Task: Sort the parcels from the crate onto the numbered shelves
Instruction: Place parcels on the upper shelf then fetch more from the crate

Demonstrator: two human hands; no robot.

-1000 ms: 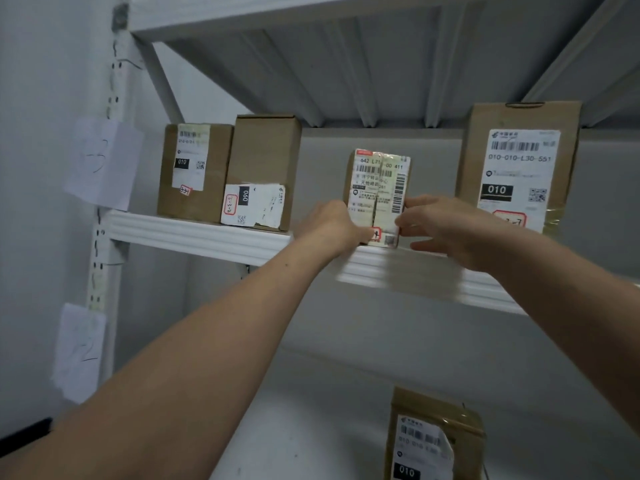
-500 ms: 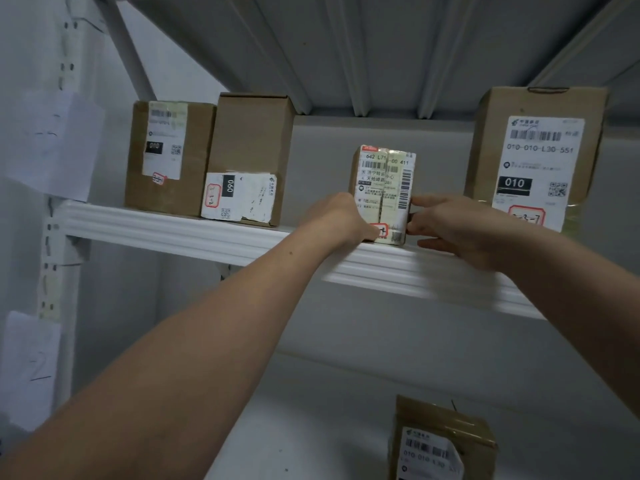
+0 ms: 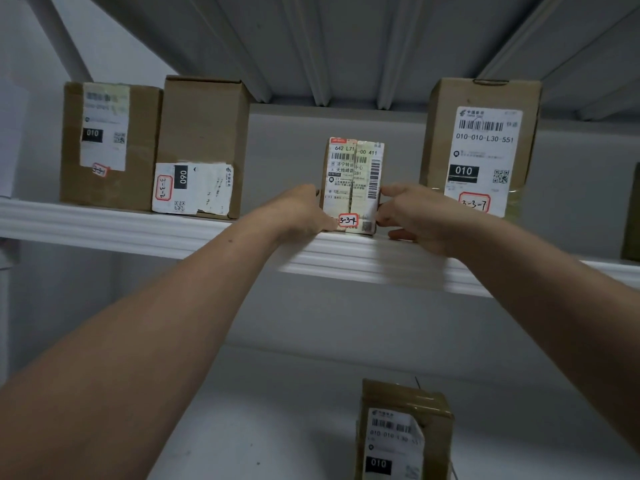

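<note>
Edges and room:
- Open gap on the upper shelf (image 3: 138, 226) to both sides of the grip. Wider to the left, up to the 3-3-2 box (image 3: 204, 147); narrower to the right, up to the 3-3-7 box (image 3: 485, 147).
- Clear air above the grip, up to the ribbed underside of the top shelf (image 3: 346, 46).
- Below the grip, the rounded, ridged white front lip of the upper shelf; both wrists crossing over it.

Grip and parcel:
- Held between 2 hands: small parcel (image 3: 353, 185), upright, base on the upper shelf near the front lip.
- Left hand (image 3: 301, 213) clasped on the parcel's left side, thumb at the lower front corner beside the red-framed 3-3-4 sticker.
- Right hand (image 3: 415, 213) with curled fingertips pinching the parcel's right edge.

Materials and shapes:
- Small parcel: narrow brown carton, front almost covered by taped white labels with barcodes.
- Far left of the grip, past the 3-3-2 box: 3-3-1 box (image 3: 107, 143), squat brown cardboard, blurred label.
- 3-3-7 box: tall cardboard, crisp white label, 010 on a black block.
- Well below the grip, on the lower shelf (image 3: 263, 410): taped box (image 3: 401, 434), glossy brown tape, curling label.
</note>
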